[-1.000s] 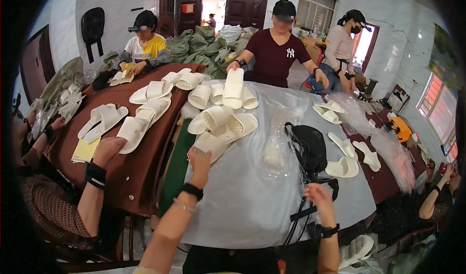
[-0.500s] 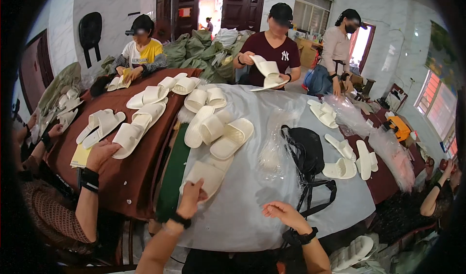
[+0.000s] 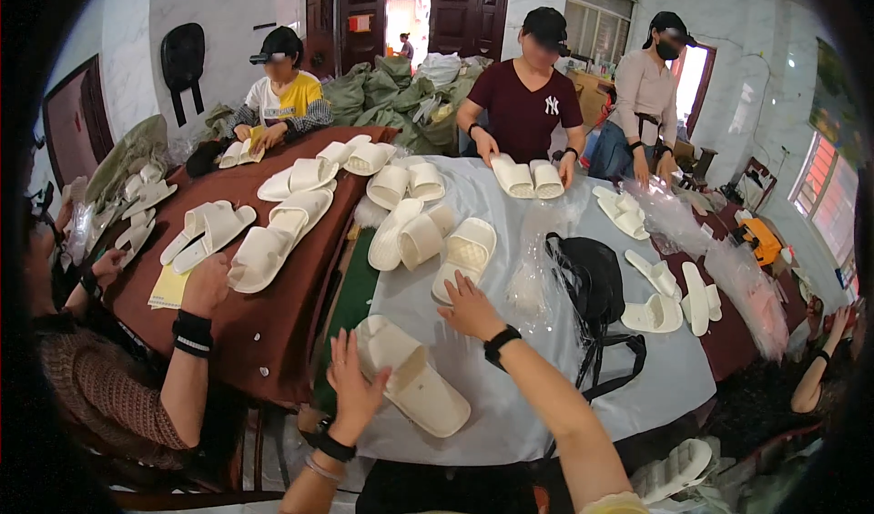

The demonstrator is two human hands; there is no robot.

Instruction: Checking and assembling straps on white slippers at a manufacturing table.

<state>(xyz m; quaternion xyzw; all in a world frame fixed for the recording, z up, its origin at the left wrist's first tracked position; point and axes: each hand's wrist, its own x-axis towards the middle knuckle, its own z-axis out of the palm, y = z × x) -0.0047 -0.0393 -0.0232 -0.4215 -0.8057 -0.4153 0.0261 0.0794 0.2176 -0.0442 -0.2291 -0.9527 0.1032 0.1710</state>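
A white slipper (image 3: pixel 435 396) lies askew near the front of the grey-covered table. Against its left side is my left hand (image 3: pixel 355 385), fingers spread, thumb by the strap, not closed round it. My right hand (image 3: pixel 473 310) stretches forward, its fingers apart and touching the near end of another white slipper (image 3: pixel 470 248). That slipper's patterned insole faces up. Just left of it, a pair of white slippers (image 3: pixel 410 234) lies side by side, with a further pair (image 3: pixel 406 183) behind.
A black bag (image 3: pixel 587 282) with straps and clear plastic bags (image 3: pixel 537 273) lie right of my right hand. More slippers (image 3: pixel 660 282) are farther right. On the left, a brown-covered table (image 3: pixel 282 332) bears several pairs and co-workers' hands. Across the table, a person (image 3: pixel 528 104) handles slippers (image 3: pixel 526 179).
My left hand has let go of the near slipper, which now lies turned, closer to the front edge. My right hand has moved forward and left. The person opposite has lowered slippers onto the table.
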